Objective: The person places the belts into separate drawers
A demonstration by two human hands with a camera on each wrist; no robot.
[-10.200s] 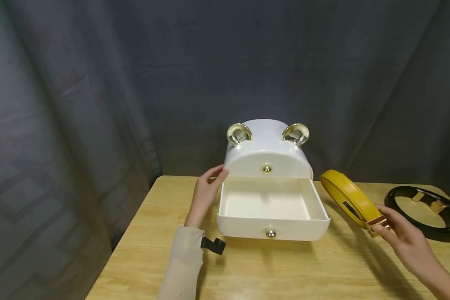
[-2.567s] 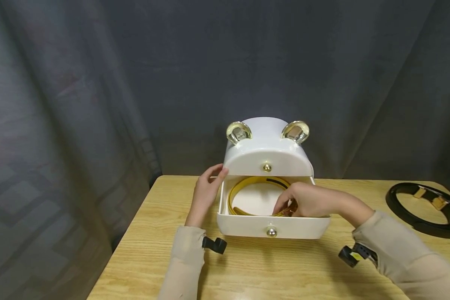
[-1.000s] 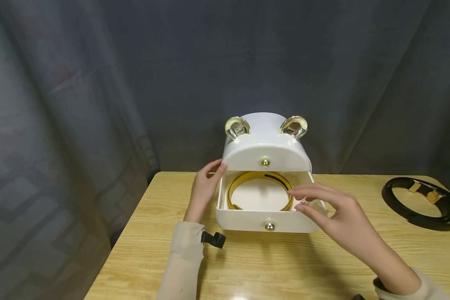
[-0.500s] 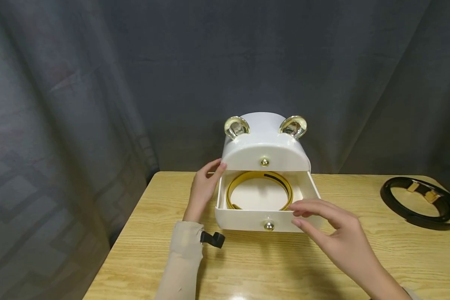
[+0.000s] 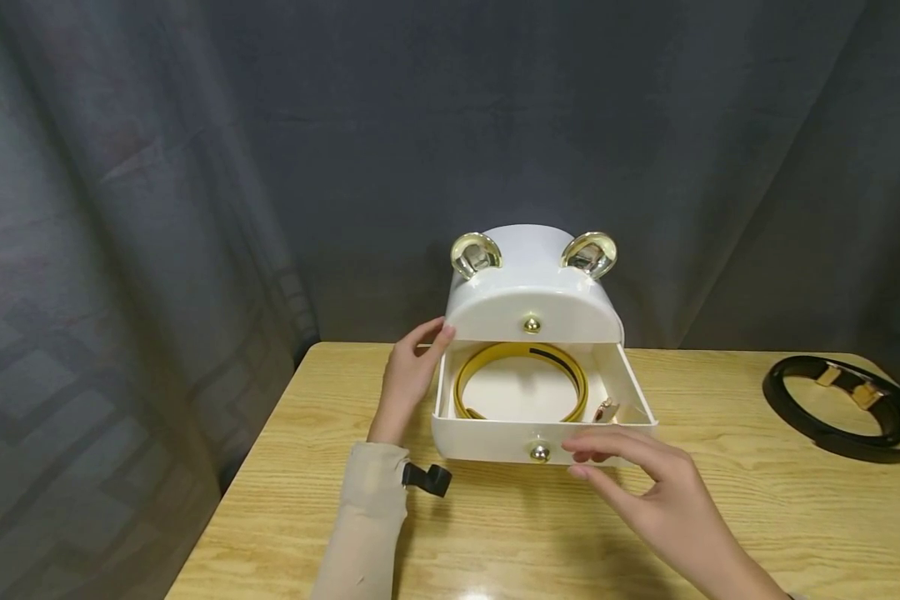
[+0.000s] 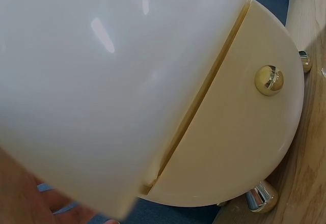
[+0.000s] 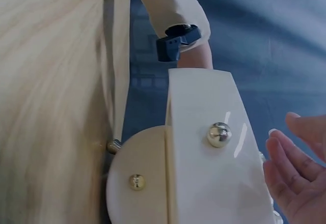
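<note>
A white box [image 5: 528, 279] with two gold ears and an upper drawer stands on the table, its lower drawer [image 5: 487, 442] pulled out. Coiled inside that drawer lies a yellow belt [image 5: 487, 357]; its shiny buckle [image 5: 607, 410] shows in the front right corner. My left hand [image 5: 408, 375] rests against the box's left side, thumb at the front edge; its other fingertips are partly hidden. In front of the drawer, right of the gold knob [image 5: 540, 452], my right hand [image 5: 663, 492] hangs with thumb and fingers apart. The right wrist view shows it apart from the drawer front.
A black belt [image 5: 802, 421] with gold-coloured fittings lies coiled at the table's right end. Wooden tabletop [image 5: 307, 492] spreads around the box. A dark grey curtain [image 5: 382, 167] hangs behind the table and on the left.
My right hand has let go of the yellow belt's buckle and drawn out of the drawer, down to its front. The belt stays inside. The left hand keeps its place.
</note>
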